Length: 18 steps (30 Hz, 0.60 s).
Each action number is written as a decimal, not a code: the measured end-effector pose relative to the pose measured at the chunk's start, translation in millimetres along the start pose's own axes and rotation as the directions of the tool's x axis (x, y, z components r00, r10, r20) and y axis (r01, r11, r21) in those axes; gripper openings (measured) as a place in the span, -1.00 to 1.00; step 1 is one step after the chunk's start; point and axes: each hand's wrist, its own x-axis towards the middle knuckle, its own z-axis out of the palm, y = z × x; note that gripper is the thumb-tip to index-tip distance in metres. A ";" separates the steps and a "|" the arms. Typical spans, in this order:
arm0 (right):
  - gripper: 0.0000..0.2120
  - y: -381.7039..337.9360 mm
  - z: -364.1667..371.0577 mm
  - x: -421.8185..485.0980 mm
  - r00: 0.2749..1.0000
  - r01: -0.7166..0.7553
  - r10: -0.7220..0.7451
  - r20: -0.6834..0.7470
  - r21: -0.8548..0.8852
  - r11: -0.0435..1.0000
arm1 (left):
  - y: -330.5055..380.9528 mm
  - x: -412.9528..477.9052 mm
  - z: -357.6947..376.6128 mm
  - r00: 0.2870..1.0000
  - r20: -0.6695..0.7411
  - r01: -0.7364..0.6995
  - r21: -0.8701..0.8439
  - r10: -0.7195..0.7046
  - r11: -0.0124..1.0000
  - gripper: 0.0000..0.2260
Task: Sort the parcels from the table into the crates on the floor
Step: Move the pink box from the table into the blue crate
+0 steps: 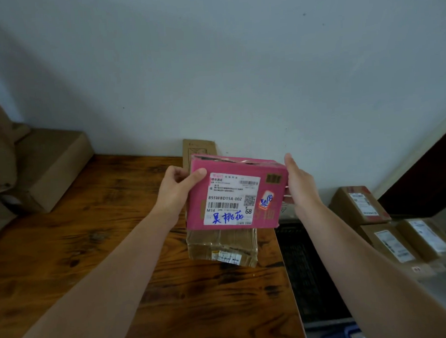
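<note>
Pink box (235,193) is held up in both hands at frame centre, above the 3 o'clock edge of the table (92,251). Its white label (231,199) faces the camera, with blue handwriting across the bottom.

Left hand (176,188) grips the box's 9 o'clock side. The thumb lies over the front face at the top corner and the fingers curl round behind. The forearm comes in from 7 o'clock.

Right hand (300,186) lies flat against the 3 o'clock side, fingers looking straight and pointing to 12 o'clock. Its thumb is hard to make out. That forearm comes in from 5 o'clock. Both arms are bare and stretched forward.

At 6 o'clock of the pink box a taped brown parcel (221,248) lies on the table; cannot tell if the two touch. At 12 o'clock a flat cardboard piece (198,148) leans on the wall (211,54), partly hidden behind the pink box. At 9 o'clock, well apart, a big cardboard box (50,166) sits on the table's far corner.

Off the table at 4 o'clock, a black crate (306,280) stands on the floor. Labelled brown parcels (359,203) are stacked past it at 3 o'clock, and a blue crate (344,334) shows at 5 o'clock on the frame edge.
</note>
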 end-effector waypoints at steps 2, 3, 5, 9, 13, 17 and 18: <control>-0.45 3.2 -0.4 -6.5 0.996 0.029 -0.030 0.082 0.017 0.999 | 1.3 0.1 0.2 0.997 -0.049 0.065 -0.035 -0.067 0.997 -0.61; -0.53 6.2 -1.3 -9.8 0.988 0.043 -0.049 0.147 0.044 0.998 | 1.5 0.2 -0.7 0.993 -0.069 0.096 -0.058 -0.100 0.994 -0.64; -0.73 15.0 -4.3 -15.2 0.953 0.018 -0.061 0.297 0.144 0.989 | 1.9 -0.4 -3.1 0.983 -0.078 0.158 -0.117 -0.167 0.981 -0.63; -0.63 33.7 -13.2 -25.6 0.915 -0.059 -0.062 0.398 0.284 0.957 | -0.1 -0.7 -4.7 0.973 -0.014 0.227 -0.130 -0.231 0.965 -0.51; -0.51 46.1 -27.0 -38.2 0.941 -0.048 -0.065 0.332 0.320 0.946 | -3.3 -2.5 7.8 0.977 0.004 0.213 -0.103 -0.214 0.972 -0.68; -0.66 60.1 -47.5 -49.6 0.972 -0.044 -0.043 0.229 0.364 0.930 | -7.1 -7.3 30.3 0.983 0.079 0.169 -0.045 -0.165 0.985 -0.80; -0.68 63.6 -56.7 -52.1 0.979 -0.043 -0.037 0.202 0.377 0.925 | -7.7 -11.1 39.2 0.980 0.116 0.167 -0.025 -0.163 0.986 -0.77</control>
